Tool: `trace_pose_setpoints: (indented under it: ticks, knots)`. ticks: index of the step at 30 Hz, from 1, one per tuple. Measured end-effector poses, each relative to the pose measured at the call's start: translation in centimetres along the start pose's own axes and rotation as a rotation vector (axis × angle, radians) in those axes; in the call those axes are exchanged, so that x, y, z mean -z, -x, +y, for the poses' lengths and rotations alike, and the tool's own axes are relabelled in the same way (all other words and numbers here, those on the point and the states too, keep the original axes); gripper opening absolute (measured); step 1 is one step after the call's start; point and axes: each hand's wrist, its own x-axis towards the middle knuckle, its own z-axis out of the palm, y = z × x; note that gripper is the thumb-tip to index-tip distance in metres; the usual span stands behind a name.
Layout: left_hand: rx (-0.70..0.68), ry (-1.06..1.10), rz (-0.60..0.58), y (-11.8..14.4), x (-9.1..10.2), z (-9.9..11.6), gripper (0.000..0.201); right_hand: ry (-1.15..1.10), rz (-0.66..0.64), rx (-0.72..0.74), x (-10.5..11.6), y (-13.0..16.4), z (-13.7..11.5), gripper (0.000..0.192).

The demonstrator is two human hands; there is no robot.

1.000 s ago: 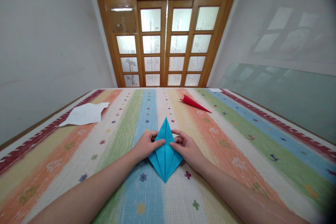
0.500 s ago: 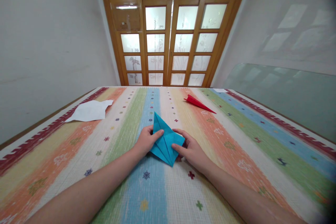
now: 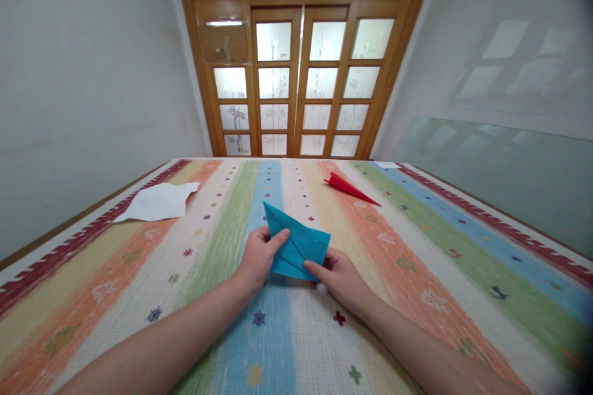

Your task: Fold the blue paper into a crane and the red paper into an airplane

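A folded sheet of blue paper is held between both hands above the striped tablecloth. It has a long point at the upper left and creases across its face. My left hand pinches its left side, thumb on top and fingers behind. My right hand grips the lower right part, thumb on the front face; the other fingers are mostly hidden behind the paper.
A red folded paper dart lies farther back on the right. A creased white paper sheet rests at the left. The striped tablecloth covers the table. Wooden glazed doors stand beyond its far edge.
The blue paper has turned and tilted, its tip swinging left and its lower point no longer facing me. My right hand has shifted slightly down. The camera view has tipped up a little.
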Motion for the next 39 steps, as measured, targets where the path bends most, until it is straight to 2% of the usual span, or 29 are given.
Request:
trace_pose_setpoints:
  ticks: [4, 13, 17, 20, 23, 25, 28, 32, 33, 36, 39]
  knots:
    - [-0.009, -0.017, 0.034, -0.8, 0.7, 0.3, 0.033, 0.017, -0.007, -0.006, 0.2, -0.2, 0.2, 0.029]
    - [-0.102, -0.013, 0.116, -2.8, 2.7, 3.0, 0.033, 0.026, -0.038, -0.007, 0.2, -0.1, -0.4, 0.024]
    - [-0.147, -0.05, 0.201, -3.6, 3.6, 3.8, 0.035, 0.025, -0.011, -0.006, 0.1, -0.1, -0.5, 0.026]
    - [-0.188, -0.051, 0.304, -3.8, 4.0, 3.6, 0.034, 0.034, 0.095, 0.006, 0.4, -0.2, -0.6, 0.03]
    - [-0.207, -0.08, 0.409, -3.2, 3.5, 2.7, 0.031, 0.055, 0.32, 0.084, 1.3, -0.4, -1.0, 0.034]
    - [-0.187, -0.139, 0.349, -2.3, 2.6, 2.0, 0.032, 0.077, 0.457, 0.135, 1.9, -0.5, -1.4, 0.037]
    - [-0.061, -0.16, 0.07, -0.7, 0.7, 1.2, 0.037, 0.168, 0.554, 0.191, 2.4, -0.4, -1.8, 0.031]
    - [0.184, 0.017, -0.277, 0.5, -0.6, 0.6, 0.051, 0.396, 0.519, 0.384, 2.0, 0.0, -1.7, 0.004]
    - [0.238, 0.086, -0.329, 0.5, -0.5, 0.5, 0.055, 0.455, 0.486, 0.45, 1.9, 0.1, -1.6, 0.006]
    - [0.337, 0.262, -0.364, 0.0, 0.2, 0.0, 0.055, 0.625, 0.36, 0.596, 1.5, 0.4, -1.5, 0.027]
    - [0.357, 0.288, -0.263, -0.8, 1.0, -0.7, 0.042, 0.757, 0.255, 0.637, 1.4, 0.5, -1.3, 0.035]
